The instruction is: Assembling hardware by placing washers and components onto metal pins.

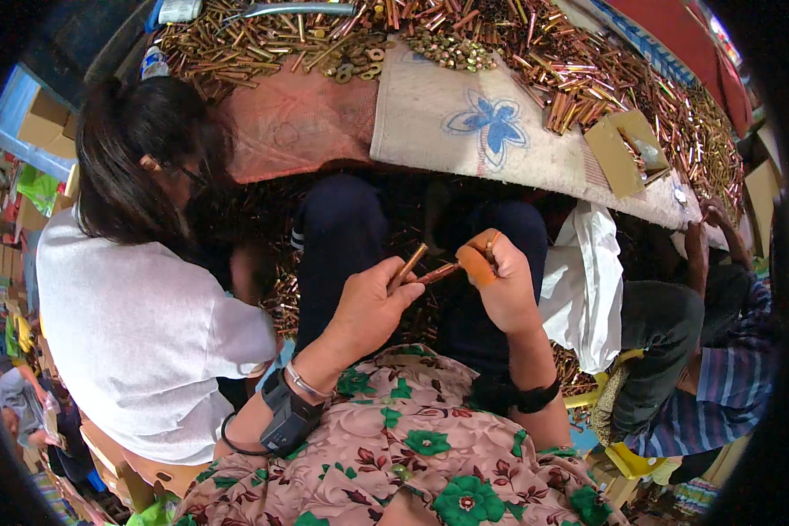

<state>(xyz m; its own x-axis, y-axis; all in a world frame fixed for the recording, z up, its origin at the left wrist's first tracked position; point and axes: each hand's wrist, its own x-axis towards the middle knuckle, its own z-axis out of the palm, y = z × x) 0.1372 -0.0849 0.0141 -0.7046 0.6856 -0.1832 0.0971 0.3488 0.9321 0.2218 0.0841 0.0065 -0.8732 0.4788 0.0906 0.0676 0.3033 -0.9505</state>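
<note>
Head view, observed from beside the workers. Left hand (366,307): thumb and fingers together, clamped on a brass-coloured rod (408,266), which tilts up and to the right over the lap. Right hand (505,287): fingers curled inward, clamped on a reddish rod (439,273), which spans the gap between the two hands. Whether its left end contacts the brass-coloured rod cannot be determined. A short metal piece (494,239) protrudes at the top of the right hand; its lower part is hidden by the fingers. An orange patch (476,266) lies along the side of that hand; its material is unclear.

Visibility limits: the left co-worker's (140,324) near hand is blurred. The right co-worker (706,368) is partly cut off by the dark rim. The loose metal parts (579,83) at the table's far edge blend together.
</note>
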